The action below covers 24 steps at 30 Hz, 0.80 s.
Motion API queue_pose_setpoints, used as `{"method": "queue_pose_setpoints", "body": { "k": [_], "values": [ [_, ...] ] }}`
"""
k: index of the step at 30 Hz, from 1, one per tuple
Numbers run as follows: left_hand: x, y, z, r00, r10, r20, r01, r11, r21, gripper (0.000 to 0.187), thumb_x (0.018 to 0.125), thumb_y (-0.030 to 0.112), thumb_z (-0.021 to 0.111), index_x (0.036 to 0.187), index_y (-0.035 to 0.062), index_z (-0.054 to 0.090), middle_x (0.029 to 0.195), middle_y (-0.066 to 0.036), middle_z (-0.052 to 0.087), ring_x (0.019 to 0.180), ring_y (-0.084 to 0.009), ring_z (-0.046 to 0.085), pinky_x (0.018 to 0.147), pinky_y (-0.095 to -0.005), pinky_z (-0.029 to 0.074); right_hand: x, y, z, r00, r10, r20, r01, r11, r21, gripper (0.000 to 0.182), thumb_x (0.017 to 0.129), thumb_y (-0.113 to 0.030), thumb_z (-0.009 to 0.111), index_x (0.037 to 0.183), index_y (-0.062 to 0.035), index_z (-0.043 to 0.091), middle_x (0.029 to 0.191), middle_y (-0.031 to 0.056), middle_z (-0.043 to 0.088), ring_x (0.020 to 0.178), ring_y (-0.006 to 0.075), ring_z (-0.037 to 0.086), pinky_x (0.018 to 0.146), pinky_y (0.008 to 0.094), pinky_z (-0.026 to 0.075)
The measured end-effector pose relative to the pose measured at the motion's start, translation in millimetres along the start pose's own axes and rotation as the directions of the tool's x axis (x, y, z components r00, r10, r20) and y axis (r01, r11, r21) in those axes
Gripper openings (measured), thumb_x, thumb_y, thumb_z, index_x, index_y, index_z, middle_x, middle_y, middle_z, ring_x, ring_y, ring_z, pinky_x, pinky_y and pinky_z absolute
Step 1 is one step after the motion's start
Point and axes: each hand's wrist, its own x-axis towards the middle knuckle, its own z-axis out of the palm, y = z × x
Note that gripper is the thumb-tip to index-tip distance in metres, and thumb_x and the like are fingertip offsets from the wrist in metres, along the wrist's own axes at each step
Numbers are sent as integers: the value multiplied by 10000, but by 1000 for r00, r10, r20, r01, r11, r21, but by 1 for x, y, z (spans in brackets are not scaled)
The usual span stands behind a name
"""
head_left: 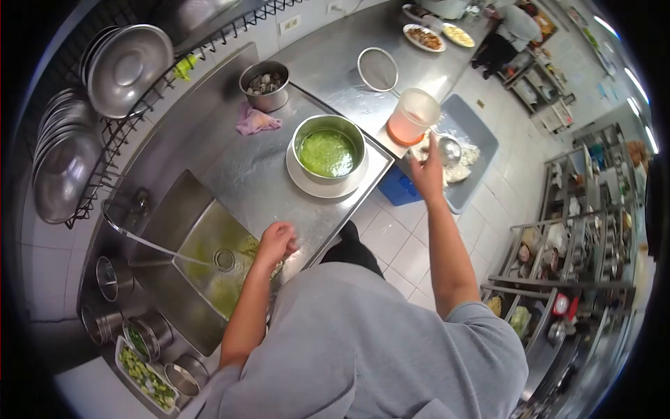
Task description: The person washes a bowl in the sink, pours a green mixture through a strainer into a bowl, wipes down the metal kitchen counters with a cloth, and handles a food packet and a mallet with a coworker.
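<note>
My right hand [428, 174] is closed on a metal ladle, its shiny round bowl [448, 150] showing just beyond my fingers. Beside it stands a translucent plastic container [416, 110] with an orange base, at the corner of the steel counter. My left hand [278, 241] hovers by the sink's edge, fingers loosely curled and nothing visible in them. Between my hands, a steel pot of green liquid [328, 151] rests on a white plate [307, 187] on the counter.
A grey tub [481, 136] with white food lies right of the counter, above a blue bin [399, 187]. A strainer [377, 69], a pot of shells [265, 87] and a pink cloth [257, 120] are farther back. The sink [199, 279] is at left. Another person [515, 35] stands far off.
</note>
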Motion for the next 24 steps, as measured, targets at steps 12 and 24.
{"method": "queue_pose_setpoints", "body": {
  "k": [12, 24],
  "values": [
    [127, 58, 115, 887, -135, -442, -9, 951, -309, 309, 1056, 123, 500, 1213, -136, 560, 1013, -254, 721, 732, -326, 762, 612, -413, 673, 163, 44, -11, 950, -222, 219, 218, 975, 45, 318, 986, -279, 785, 1162, -34, 684, 1001, 137, 682, 785, 250, 699, 720, 385, 556],
    [166, 56, 49, 477, 168, -863, -177, 980, 93, 348, 1096, 294, 597, 1079, -25, 733, 905, -120, 748, 866, -216, 705, 787, -370, 545, 222, -5, 84, 754, -420, 504, 357, 907, 223, 338, 979, -279, 786, 1175, -28, 673, 1069, 161, 689, 843, 281, 731, 738, 419, 576]
  ]
}}
